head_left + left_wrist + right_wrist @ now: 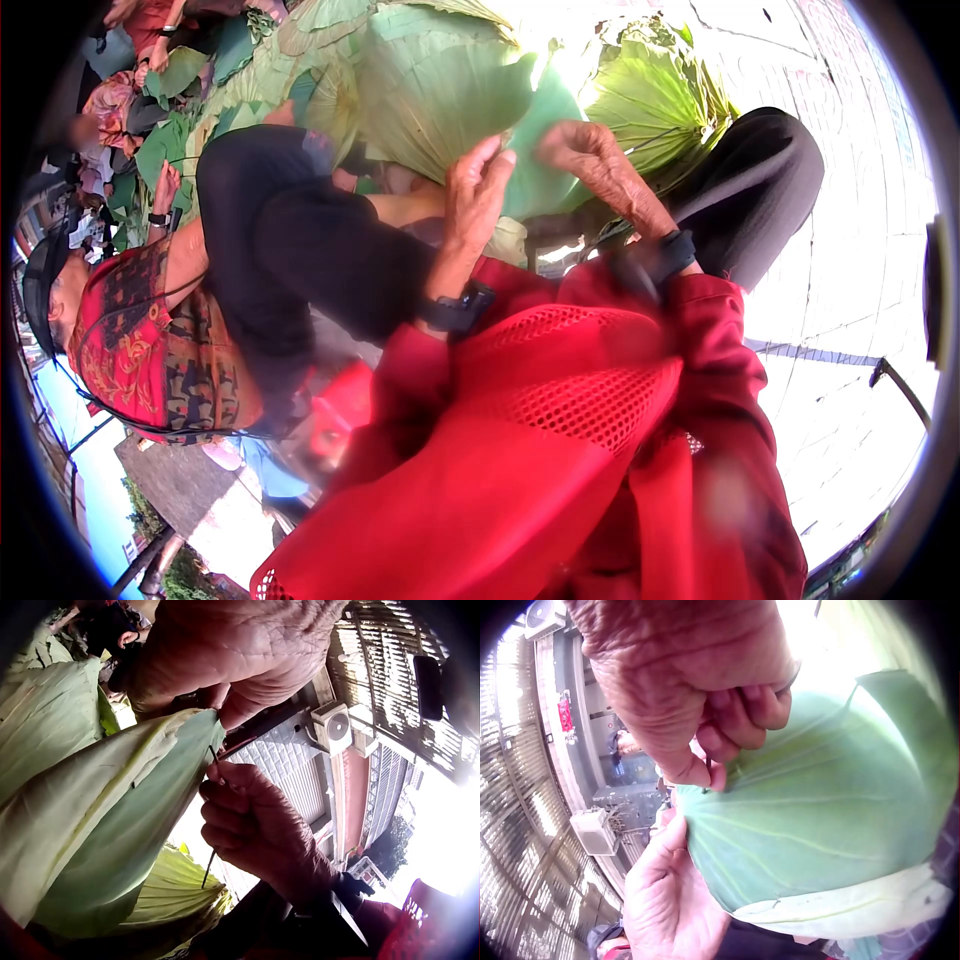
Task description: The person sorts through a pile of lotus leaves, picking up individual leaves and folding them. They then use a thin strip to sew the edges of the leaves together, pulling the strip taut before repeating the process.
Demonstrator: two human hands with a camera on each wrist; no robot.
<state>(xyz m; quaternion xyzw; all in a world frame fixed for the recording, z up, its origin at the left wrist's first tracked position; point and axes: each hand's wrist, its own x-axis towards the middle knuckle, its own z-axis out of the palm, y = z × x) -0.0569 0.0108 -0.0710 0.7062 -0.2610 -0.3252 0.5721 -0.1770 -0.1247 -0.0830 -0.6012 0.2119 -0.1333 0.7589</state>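
Your left hand (474, 195) pinches broad green leaf (802, 817), right hand (608, 175) thin dark rod (209, 868). Leaf likely light, tearable; hold folded tip.

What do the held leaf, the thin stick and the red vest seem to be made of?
The leaf looks like natural plant tissue, matte green with branching veins. The stick looks dark and straight; wood or metal, I cannot tell. The red vest is probably synthetic cloth, smooth, with mesh panels.

Downward head view from above; close, opposed wrist views, seemingly of one leaf (817, 795)
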